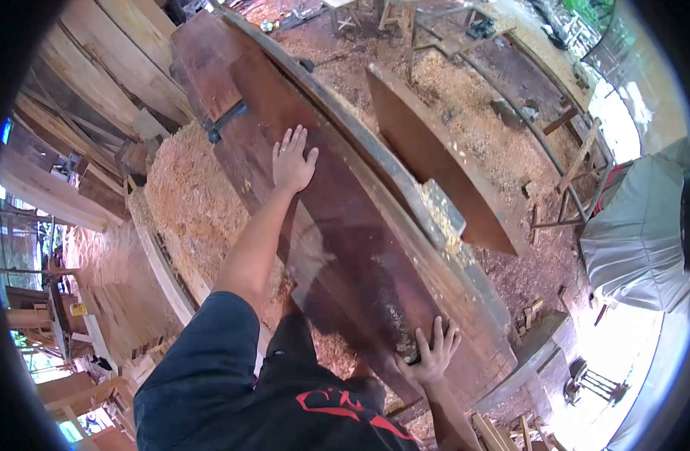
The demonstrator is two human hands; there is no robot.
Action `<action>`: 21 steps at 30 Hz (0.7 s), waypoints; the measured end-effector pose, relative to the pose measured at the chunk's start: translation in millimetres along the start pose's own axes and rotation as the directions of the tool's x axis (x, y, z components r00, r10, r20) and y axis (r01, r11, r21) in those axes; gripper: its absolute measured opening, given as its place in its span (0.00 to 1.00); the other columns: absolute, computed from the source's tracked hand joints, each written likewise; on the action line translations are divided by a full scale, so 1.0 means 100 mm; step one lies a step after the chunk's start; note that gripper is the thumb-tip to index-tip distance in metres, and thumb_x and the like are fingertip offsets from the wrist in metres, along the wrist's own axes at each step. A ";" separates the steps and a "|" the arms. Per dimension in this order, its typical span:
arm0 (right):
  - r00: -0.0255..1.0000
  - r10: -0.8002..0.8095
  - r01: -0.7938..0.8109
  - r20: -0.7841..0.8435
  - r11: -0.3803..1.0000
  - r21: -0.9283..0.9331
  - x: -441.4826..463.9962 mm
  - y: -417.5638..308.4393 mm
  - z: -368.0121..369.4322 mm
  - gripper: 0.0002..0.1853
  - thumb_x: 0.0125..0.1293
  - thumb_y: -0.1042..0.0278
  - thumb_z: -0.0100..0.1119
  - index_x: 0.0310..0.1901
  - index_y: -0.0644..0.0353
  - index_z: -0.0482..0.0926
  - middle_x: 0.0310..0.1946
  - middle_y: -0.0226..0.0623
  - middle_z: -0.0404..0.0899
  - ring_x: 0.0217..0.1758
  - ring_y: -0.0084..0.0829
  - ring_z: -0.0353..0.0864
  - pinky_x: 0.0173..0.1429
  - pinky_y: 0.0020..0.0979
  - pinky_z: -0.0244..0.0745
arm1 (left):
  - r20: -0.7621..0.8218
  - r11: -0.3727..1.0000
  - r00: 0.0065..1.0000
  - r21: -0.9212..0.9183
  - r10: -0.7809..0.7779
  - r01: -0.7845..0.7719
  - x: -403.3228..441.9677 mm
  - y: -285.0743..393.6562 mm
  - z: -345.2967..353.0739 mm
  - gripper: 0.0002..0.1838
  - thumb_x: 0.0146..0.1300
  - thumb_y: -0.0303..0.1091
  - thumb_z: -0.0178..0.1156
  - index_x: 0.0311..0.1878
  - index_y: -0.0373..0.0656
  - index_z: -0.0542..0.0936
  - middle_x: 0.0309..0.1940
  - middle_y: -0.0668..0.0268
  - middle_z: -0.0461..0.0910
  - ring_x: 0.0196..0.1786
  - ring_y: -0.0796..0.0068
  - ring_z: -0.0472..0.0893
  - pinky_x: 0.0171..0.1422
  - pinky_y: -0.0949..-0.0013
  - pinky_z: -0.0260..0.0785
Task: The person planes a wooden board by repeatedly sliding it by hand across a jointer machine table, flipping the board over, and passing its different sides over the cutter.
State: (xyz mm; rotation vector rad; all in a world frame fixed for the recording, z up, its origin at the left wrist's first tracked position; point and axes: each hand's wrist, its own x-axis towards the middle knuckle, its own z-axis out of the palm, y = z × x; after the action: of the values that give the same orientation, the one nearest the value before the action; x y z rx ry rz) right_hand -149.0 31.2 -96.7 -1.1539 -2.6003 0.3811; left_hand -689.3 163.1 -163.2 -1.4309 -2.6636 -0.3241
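A long reddish-brown wooden board (345,233) lies across the bench in front of me, slanting from upper left to lower right. My left hand (293,161) rests flat on its surface toward the far half, fingers stretched out and a ring on one of them. Nearer the lower right end, my right hand (432,355) is spread on the wood, beside a patch of pale dust. Neither hand grips anything. A dark metal bar (228,119) crosses the left edge of the board beyond my left hand.
Along the bench's right side runs a grey-brown beam (476,293) with shavings on it, and past it a thin brown panel (439,165) stands on edge. Sawdust (191,180) is heaped at left, near leaning planks (108,56). A grey cover (638,233) hangs at right.
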 end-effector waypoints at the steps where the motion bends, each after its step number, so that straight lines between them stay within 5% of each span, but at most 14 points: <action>1: 1.000 -0.002 0.002 -0.017 1.000 0.003 0.22 -0.06 0.07 0.39 0.43 0.39 0.75 0.58 0.49 0.83 0.74 0.58 0.67 0.77 0.70 0.60 0.76 0.70 0.47 | -0.021 1.000 1.000 0.006 0.000 0.000 0.22 -0.10 0.01 0.34 0.76 0.55 0.49 0.80 0.49 0.64 0.82 0.69 0.59 0.84 0.65 0.56 0.86 0.50 0.44; 9: 0.994 -0.107 0.107 0.005 0.994 0.011 1.38 -0.33 0.38 0.37 0.53 0.39 0.68 0.56 0.64 0.83 0.68 0.57 0.76 0.76 0.57 0.70 0.79 0.60 0.54 | -0.038 0.999 0.999 -0.023 -0.036 0.035 1.22 -0.76 0.13 0.35 0.76 0.56 0.47 0.80 0.49 0.65 0.82 0.69 0.60 0.84 0.67 0.55 0.86 0.52 0.44; 21: 0.979 -0.202 0.202 -0.007 0.979 -0.007 2.42 -0.51 0.67 0.37 0.53 0.44 0.70 0.57 0.69 0.81 0.67 0.58 0.76 0.75 0.60 0.71 0.77 0.58 0.58 | -0.076 0.997 0.994 -0.026 -0.081 0.080 2.09 -1.29 0.31 0.34 0.76 0.56 0.48 0.79 0.50 0.66 0.82 0.71 0.60 0.84 0.66 0.57 0.86 0.50 0.46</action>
State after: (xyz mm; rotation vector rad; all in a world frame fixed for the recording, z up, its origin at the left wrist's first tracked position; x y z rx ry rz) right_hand -363.4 171.1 -107.5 -0.8786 -2.6812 0.3245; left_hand -911.9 271.0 -171.9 -1.2919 -2.6687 -0.4090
